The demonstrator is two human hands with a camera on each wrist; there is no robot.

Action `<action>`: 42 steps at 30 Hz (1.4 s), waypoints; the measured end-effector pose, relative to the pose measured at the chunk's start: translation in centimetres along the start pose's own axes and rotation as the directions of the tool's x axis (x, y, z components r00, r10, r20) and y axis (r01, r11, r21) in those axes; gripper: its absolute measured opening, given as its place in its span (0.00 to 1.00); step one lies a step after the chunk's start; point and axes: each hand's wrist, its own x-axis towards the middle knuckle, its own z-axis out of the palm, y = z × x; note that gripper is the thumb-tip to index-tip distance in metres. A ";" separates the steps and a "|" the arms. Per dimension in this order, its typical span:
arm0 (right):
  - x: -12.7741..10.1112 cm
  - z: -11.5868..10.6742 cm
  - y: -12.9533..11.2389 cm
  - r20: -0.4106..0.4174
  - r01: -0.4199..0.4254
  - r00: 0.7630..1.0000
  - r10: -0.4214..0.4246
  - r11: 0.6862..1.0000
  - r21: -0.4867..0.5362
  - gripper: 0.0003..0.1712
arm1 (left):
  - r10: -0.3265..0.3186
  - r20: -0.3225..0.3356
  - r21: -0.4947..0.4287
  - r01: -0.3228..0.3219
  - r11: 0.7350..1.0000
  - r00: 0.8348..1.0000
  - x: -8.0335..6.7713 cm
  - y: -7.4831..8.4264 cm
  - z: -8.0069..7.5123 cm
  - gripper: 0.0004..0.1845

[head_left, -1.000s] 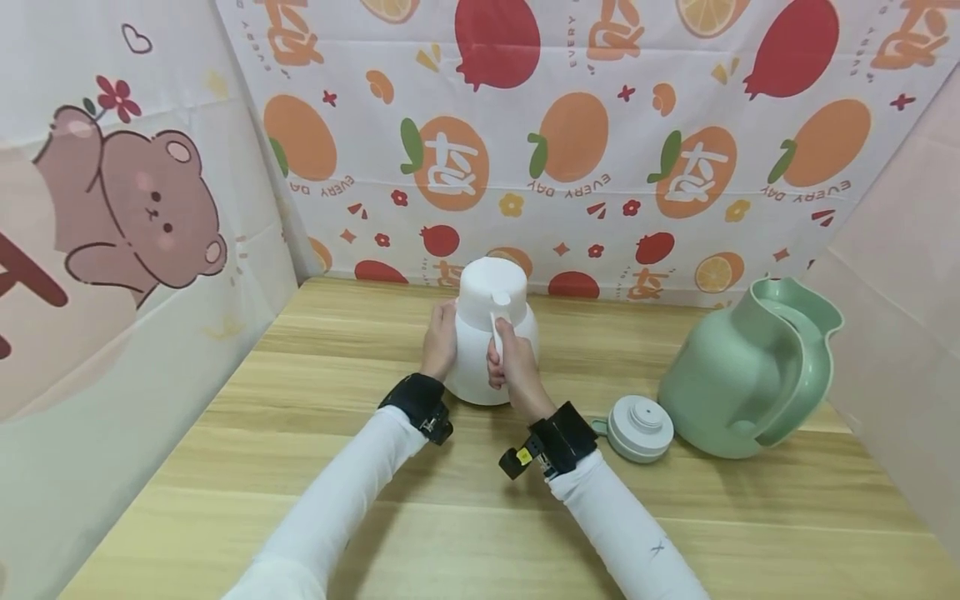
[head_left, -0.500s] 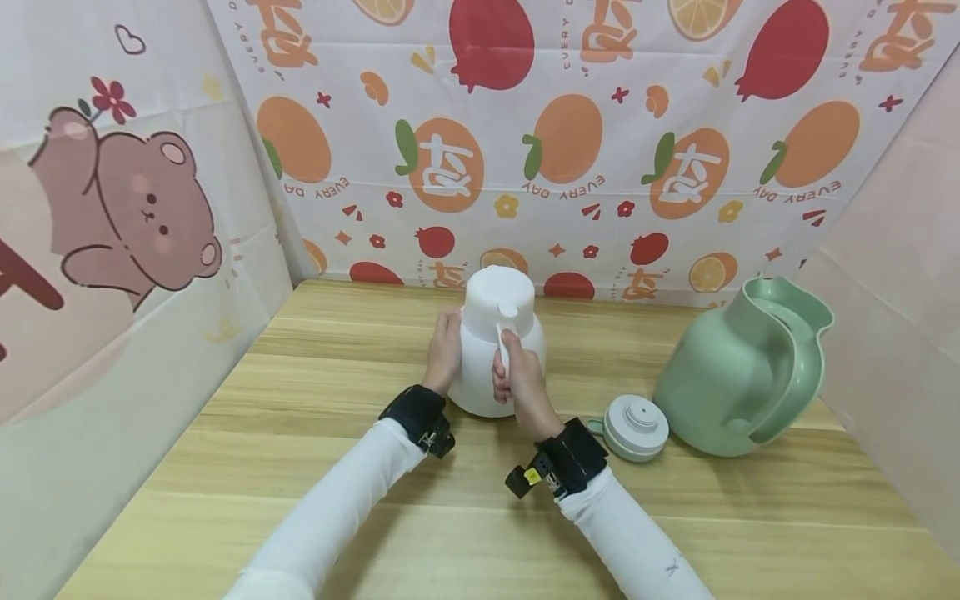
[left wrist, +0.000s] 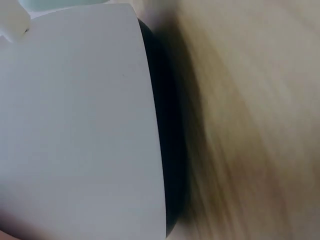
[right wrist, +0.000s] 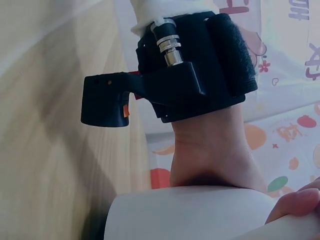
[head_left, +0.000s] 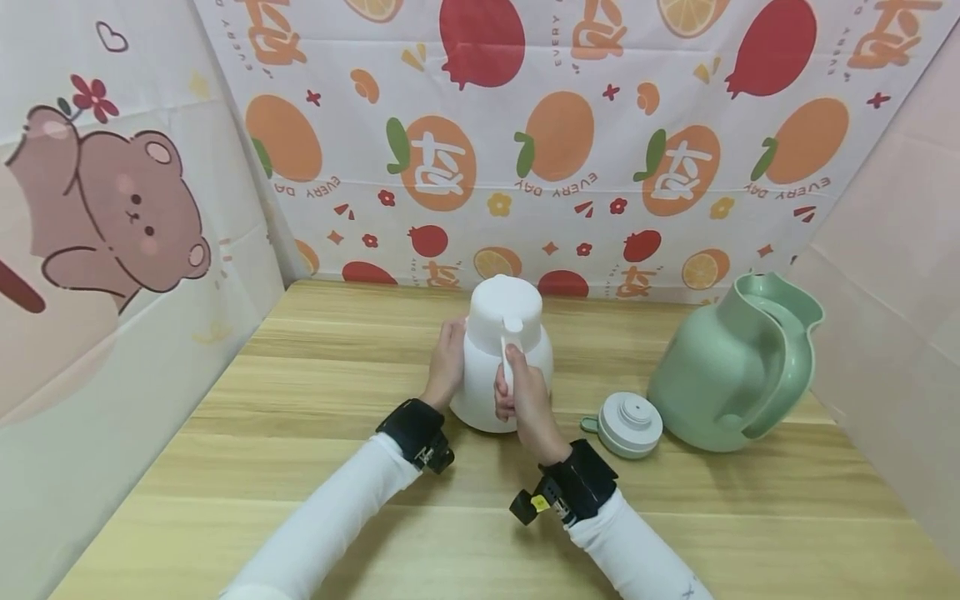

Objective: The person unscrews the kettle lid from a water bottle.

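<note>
Right hand (head_left: 522, 398) grips white jug (head_left: 501, 358) handle, left hand (head_left: 446, 360) steadies side; jug could tip w/ hard pull.

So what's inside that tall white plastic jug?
Can't tell: the white plastic jug has its white lid on, hiding the inside. Both hands, left and right, hold it.

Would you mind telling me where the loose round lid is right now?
In the head view the lid lies flat on the table, right of centre, between the white jug and the green jug.
</note>
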 end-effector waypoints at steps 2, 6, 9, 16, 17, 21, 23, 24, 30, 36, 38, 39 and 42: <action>-0.3 0.0 -0.1 0.006 -0.004 1.000 0.004 1.000 0.012 0.30 | 0.009 0.004 -0.004 -0.009 1.000 1.000 -0.3 0.1 0.1 0.21; -0.9 -0.2 -0.1 0.022 -0.003 1.000 0.003 1.000 0.014 0.30 | 0.025 0.009 -0.011 -0.025 1.000 1.000 -0.9 0.2 0.2 0.21; -1.5 -0.3 -0.1 0.026 -0.001 1.000 0.001 1.000 0.016 0.30 | 0.035 0.006 -0.008 -0.035 0.999 0.999 -1.3 0.3 0.3 0.22; -2.6 -0.3 0.0 0.012 -0.013 1.000 0.012 0.998 0.055 0.30 | 0.039 0.024 -0.011 -0.039 0.999 0.999 -2.3 0.4 0.5 0.22; -2.7 -0.3 0.0 0.007 -0.016 1.000 0.016 0.998 0.057 0.30 | 0.037 0.032 -0.013 -0.037 0.999 0.999 -2.4 0.5 0.5 0.22; -3.2 -0.2 0.0 -0.007 -0.034 0.999 0.034 0.997 0.066 0.30 | 0.034 0.059 -0.010 -0.033 0.999 0.998 -3.0 0.5 0.5 0.23; -3.5 -0.2 0.0 -0.004 -0.044 0.999 0.044 0.997 0.067 0.30 | 0.028 0.063 -0.005 -0.027 1.000 0.998 -3.4 0.5 0.5 0.23; -3.7 -0.3 -0.1 -0.003 -0.047 0.999 0.047 0.997 0.068 0.30 | 0.027 0.064 -0.002 -0.027 1.000 0.998 -3.5 0.5 0.5 0.24; -4.8 -0.5 -0.1 0.017 -0.031 0.999 0.030 0.997 0.075 0.30 | 0.020 0.049 -0.003 -0.020 1.000 0.999 -4.4 0.4 0.8 0.25; -5.6 -0.7 -0.2 0.018 -0.017 1.000 0.016 0.997 0.069 0.30 | 0.046 0.034 -0.001 -0.046 0.999 0.998 -5.1 0.5 1.1 0.24; -5.9 -0.7 -0.2 0.019 -0.024 1.000 0.023 0.997 0.073 0.30 | 0.038 0.039 -0.003 -0.038 0.999 0.999 -5.4 0.6 1.2 0.23; -6.0 -0.7 -0.2 0.017 -0.029 0.999 0.028 0.996 0.081 0.30 | 0.033 0.041 -0.001 -0.033 0.999 0.999 -5.6 0.6 1.2 0.23; -6.5 -0.7 -0.2 0.025 -0.034 0.999 0.032 0.994 0.104 0.30 | 0.022 0.048 0.000 -0.022 1.000 0.999 -6.0 0.7 1.2 0.23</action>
